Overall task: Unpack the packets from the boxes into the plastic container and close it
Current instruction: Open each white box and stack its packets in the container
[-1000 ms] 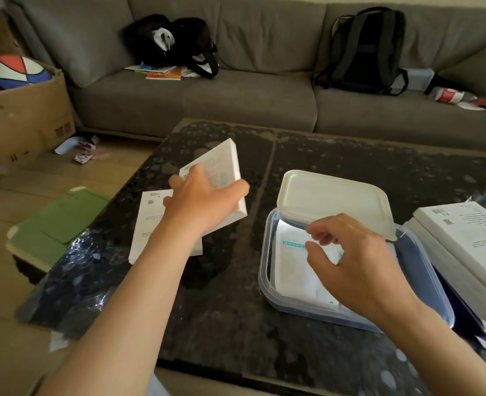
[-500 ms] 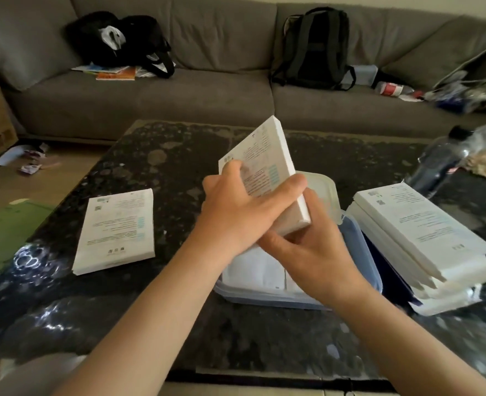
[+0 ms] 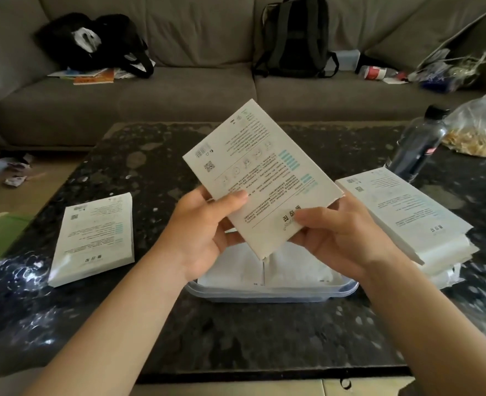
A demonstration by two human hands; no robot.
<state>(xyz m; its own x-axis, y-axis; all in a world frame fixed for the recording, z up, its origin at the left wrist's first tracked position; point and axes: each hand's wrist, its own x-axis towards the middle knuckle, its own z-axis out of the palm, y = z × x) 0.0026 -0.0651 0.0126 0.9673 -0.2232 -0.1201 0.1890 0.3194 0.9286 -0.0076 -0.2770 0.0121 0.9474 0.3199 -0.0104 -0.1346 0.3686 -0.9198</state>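
Note:
I hold a flat white printed box (image 3: pixel 262 172) tilted above the plastic container (image 3: pixel 270 292), printed back facing me. My left hand (image 3: pixel 204 235) grips its lower left edge, thumb on the front. My right hand (image 3: pixel 336 235) grips its lower right corner, thumb across the print. White packets (image 3: pixel 293 270) lie inside the container below the box. The container's lid is hidden behind the box and my hands. Another white box (image 3: pixel 93 238) lies flat on the table to the left. A stack of like boxes (image 3: pixel 407 218) sits at the right.
The dark stone table (image 3: pixel 236 338) carries a dark plastic bottle (image 3: pixel 419 144) and a clear bag of snacks (image 3: pixel 479 130) at the far right. A grey sofa (image 3: pixel 179 90) behind holds a black backpack (image 3: pixel 293 35), bags and clutter.
My left hand carried the box from the table's left side to above the container. My right hand left the lid and took the box's lower right corner. The box's printed back now faces me.

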